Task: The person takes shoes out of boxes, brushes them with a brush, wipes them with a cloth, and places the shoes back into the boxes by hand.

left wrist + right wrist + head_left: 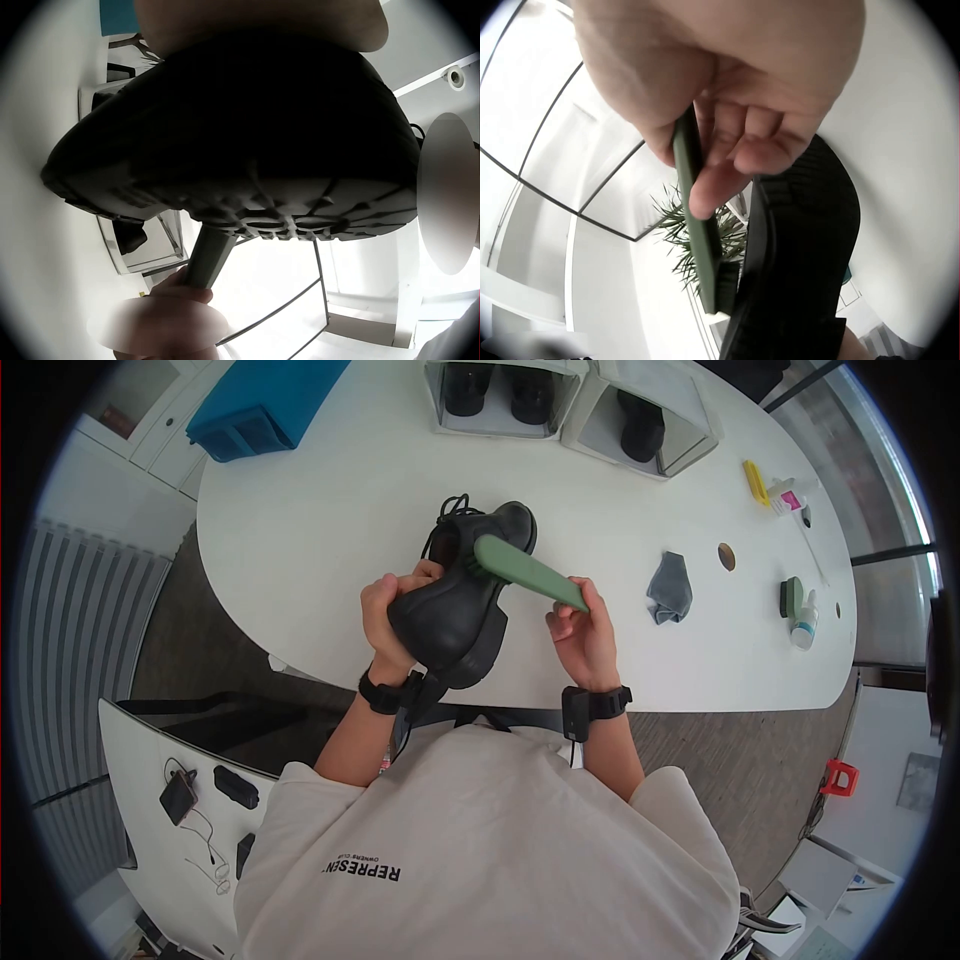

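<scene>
In the head view a black lace-up shoe [445,622] is held up over the near part of the white table, gripped at its opening by the left hand [392,622]. The right hand [585,635] pinches the end of a green brush [530,573] between thumb and fingers. The brush's bristle end lies against the shoe's upper. In the left wrist view the shoe's treaded sole [277,217] fills the middle, with the brush handle [210,259] below it. The right wrist view shows the brush [694,217] with dark bristles beside the shoe [802,247].
On the white table [300,550], a grey cloth [671,590] lies to the right, with a second green brush [793,598] and a bottle [805,625] farther right. Two open boxes [675,420] with black shoes stand at the back. A blue case [265,410] is back left.
</scene>
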Available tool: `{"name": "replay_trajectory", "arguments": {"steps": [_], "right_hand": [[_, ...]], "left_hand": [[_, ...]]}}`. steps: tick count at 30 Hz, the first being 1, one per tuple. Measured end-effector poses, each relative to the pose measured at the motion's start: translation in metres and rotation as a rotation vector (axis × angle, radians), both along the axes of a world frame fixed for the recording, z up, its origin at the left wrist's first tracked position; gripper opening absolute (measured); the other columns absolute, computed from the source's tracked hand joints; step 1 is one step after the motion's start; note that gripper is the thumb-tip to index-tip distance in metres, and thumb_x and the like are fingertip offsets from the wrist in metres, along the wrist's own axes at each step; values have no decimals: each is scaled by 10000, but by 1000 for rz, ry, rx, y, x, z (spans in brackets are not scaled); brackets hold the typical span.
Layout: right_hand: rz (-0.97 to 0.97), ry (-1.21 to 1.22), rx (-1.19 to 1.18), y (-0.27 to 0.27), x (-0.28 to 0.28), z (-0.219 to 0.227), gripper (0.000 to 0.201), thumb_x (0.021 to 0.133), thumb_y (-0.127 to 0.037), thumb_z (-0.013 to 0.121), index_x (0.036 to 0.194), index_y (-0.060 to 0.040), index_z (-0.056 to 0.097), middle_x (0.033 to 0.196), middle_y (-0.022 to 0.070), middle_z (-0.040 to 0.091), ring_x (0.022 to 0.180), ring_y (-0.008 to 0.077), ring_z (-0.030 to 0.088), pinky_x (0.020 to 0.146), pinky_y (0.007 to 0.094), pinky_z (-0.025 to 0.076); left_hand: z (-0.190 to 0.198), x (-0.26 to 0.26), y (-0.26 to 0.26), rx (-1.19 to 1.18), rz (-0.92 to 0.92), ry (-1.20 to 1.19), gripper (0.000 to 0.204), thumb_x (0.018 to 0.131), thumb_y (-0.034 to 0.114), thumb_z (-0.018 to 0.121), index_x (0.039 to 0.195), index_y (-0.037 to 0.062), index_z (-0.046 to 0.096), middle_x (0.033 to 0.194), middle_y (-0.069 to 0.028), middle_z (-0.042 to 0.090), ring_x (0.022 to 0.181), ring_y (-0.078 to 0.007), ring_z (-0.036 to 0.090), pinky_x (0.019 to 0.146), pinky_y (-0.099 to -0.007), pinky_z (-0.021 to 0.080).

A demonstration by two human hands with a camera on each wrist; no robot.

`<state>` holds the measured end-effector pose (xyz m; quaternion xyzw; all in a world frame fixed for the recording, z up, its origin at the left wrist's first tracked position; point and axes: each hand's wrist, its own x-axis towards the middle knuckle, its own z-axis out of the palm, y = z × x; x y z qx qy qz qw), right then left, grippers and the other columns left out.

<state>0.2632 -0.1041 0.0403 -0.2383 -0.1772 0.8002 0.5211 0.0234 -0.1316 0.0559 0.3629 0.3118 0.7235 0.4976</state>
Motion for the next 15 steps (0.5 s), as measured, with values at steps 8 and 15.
{"name": "replay_trajectory", "arguments": {"steps": [8, 15], "right_hand": [[147, -85, 198, -15, 12, 11, 264, 971, -304, 514, 1003, -44, 557, 728, 55, 612, 555, 119, 497, 565, 242, 398], [-49, -92, 52, -13, 2, 16, 288, 961, -323, 530, 1019, -41, 544, 709, 74, 606, 586, 139, 558, 513, 235, 428]], "left_hand": [[6, 5, 2, -25, 5, -92, 570, 913, 316, 341, 608, -93, 595, 581, -131, 585, 647, -270, 483, 807, -380, 418], [4, 4, 5, 69, 11, 42, 538, 900, 277, 338, 586, -87, 578, 545, -134, 563, 532, -235, 444, 776, -397, 434]]}}
